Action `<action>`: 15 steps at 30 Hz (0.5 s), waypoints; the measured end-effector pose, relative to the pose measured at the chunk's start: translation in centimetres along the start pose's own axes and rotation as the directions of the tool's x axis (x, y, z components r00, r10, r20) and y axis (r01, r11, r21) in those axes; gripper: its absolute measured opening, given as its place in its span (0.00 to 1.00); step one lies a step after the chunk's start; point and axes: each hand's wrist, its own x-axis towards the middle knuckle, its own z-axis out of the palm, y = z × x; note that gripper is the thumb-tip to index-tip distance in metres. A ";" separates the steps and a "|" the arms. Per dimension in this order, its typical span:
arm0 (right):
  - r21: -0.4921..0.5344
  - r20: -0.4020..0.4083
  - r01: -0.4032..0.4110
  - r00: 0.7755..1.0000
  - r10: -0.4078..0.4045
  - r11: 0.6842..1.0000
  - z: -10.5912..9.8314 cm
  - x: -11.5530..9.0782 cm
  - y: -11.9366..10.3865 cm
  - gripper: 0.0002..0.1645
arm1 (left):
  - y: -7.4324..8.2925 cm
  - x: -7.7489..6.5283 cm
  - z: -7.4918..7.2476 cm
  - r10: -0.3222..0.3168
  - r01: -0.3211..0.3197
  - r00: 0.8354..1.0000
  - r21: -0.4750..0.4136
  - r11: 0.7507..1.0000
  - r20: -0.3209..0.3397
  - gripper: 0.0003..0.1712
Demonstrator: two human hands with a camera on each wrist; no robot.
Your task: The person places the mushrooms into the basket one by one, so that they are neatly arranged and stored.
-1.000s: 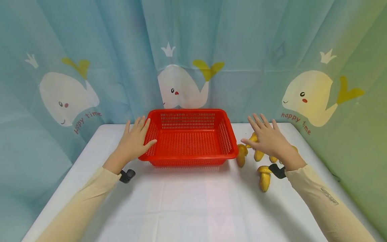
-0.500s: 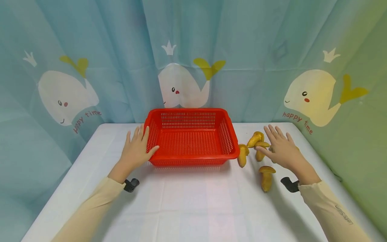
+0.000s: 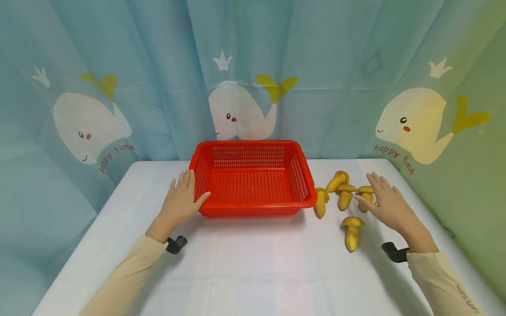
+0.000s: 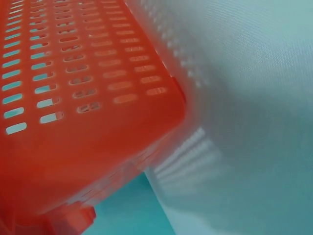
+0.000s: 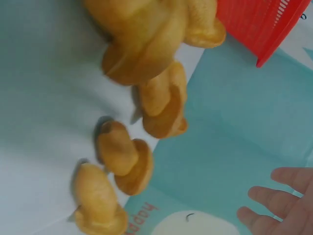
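Observation:
A red plastic basket (image 3: 245,205) with slotted walls stands at the back middle of the table; its inside shows bare. My left hand (image 3: 179,202) is at its left side, fingers straight, thumb toward the near left corner; whether it touches the rim I cannot tell. The left wrist view shows the slotted basket wall (image 4: 93,147) up close. Right of the basket lie several yellow-brown mushrooms, among them a near mushroom (image 3: 352,232) and one mushroom (image 3: 321,202) beside the basket. My right hand (image 3: 389,206) hovers over the rightmost ones, fingers extended, holding nothing, partly covering a mushroom.
A white table (image 3: 253,272) carries everything. Behind it hangs a blue-green curtain (image 3: 332,57) with whale prints, close to the table's back edge; it turns greenish along the right side. Each wrist wears a black camera mount.
My right hand has moved right and back toward me, uncovering mushrooms that it hid. The left hand has drawn slightly nearer to me. Basket and mushrooms stay in place; the head view shifts a little.

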 end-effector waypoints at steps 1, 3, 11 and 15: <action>0.004 -0.002 -0.004 1.000 0.004 1.000 0.1 -0.1 0.2 0.52 | 0.0 0.0 0.1 -0.001 0.001 1.000 -0.007 1.000 0.004 0.50; 0.006 -0.005 -0.009 1.000 0.009 1.000 0.2 -0.3 0.8 0.51 | 0.0 -0.1 0.1 -0.002 0.002 1.000 -0.015 1.000 0.012 0.50; 0.057 -0.005 -0.056 0.998 0.057 0.997 0.9 -0.8 3.2 0.52 | -0.1 -0.1 0.1 -0.017 0.017 1.000 -0.011 1.000 0.022 0.51; 0.063 0.000 -0.086 0.996 0.086 0.994 1.4 -1.0 4.2 0.52 | -0.2 -0.1 0.1 -0.010 0.010 1.000 -0.011 1.000 0.023 0.51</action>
